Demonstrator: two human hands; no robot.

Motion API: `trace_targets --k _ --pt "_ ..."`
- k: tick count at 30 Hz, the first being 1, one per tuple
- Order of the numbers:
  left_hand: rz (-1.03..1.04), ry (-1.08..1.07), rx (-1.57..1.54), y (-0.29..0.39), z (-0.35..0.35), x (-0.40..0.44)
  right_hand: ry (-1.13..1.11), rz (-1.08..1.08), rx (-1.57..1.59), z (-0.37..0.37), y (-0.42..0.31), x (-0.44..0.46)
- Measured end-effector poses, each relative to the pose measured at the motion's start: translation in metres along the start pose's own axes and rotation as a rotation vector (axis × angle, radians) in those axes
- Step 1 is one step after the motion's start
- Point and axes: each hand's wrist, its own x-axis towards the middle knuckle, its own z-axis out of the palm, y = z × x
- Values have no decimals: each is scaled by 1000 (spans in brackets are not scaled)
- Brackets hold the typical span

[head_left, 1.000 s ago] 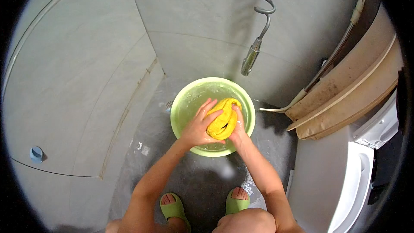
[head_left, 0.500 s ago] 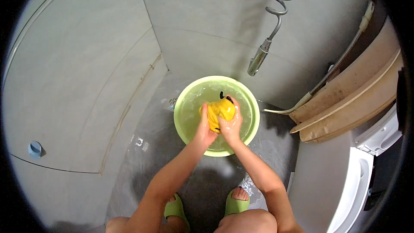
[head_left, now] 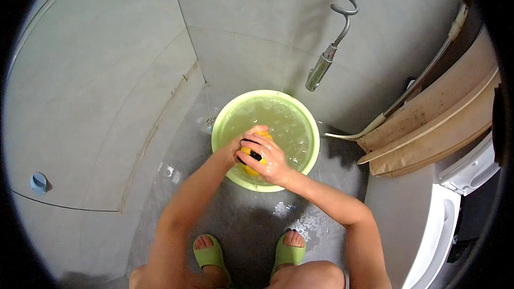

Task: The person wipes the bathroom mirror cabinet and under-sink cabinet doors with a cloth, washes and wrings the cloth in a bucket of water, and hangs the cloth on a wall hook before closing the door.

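A wet yellow cloth [head_left: 250, 170] with black parts is bunched between my two hands over the near left side of a light green basin [head_left: 314, 128]. The basin holds cloudy, rippling water [head_left: 267, 109]. My right hand [head_left: 274, 161] lies across the front of the cloth with its fingers wrapped round it, and black shows between them. Behind it, my left hand [head_left: 231, 150] grips the cloth from the left, mostly hidden by the right hand and the cloth.
A shower handset [head_left: 320, 69] hangs from a coiled hose above the basin's far right. Brown boards [head_left: 428, 134] and a white appliance [head_left: 428, 225] stand at right. My feet in green slippers [head_left: 210, 254] are on the wet grey floor [head_left: 246, 219]. A pale blue knob [head_left: 39, 183] sits at left.
Both hands have moved left and nearer me with the yellow cloth. The right hand has turned across the front of it, and the left is now largely covered.
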Motion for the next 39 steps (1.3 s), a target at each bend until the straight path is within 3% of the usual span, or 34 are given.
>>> trace_targets --k 2,5,7,9,13,15,18,24,26,33,35,36,38,39 --pt "-314 -52 82 12 -8 16 -13 -53 -3 4 -1 -2" --pt "-405 -110 261 21 -4 23 -42 -151 -52 3 -3 4" --pt "-375 -177 214 21 -3 25 -117 -324 -143 3 -4 3" --pt "-294 -388 418 23 0 35 -87 -365 -157 6 -2 2" --pt "-239 -428 577 20 10 42 -190 -492 -179 3 -1 2" --pt "-115 -347 930 16 16 41 -231 -521 -171 4 -1 0" --pt "-135 -282 1190 9 29 41 -315 -571 -221 7 -5 -11" --pt "-115 -183 1319 9 47 44 -398 -664 -333 13 -6 -14" --pt "-66 -176 1361 12 51 42 -592 -687 -412 12 -6 -6" --pt "-37 -97 1478 27 66 24 -655 -756 -560 33 -8 7" --pt "-47 -67 1518 23 66 24 -1088 -438 -345 50 -13 9" --pt "-54 -35 1558 20 64 26 -1087 -437 -347 48 -16 15" --pt "-80 -2 1572 9 58 31 -1225 -718 -525 45 -25 26" --pt "-110 29 1584 4 54 31 -1222 -721 -520 61 -22 13"
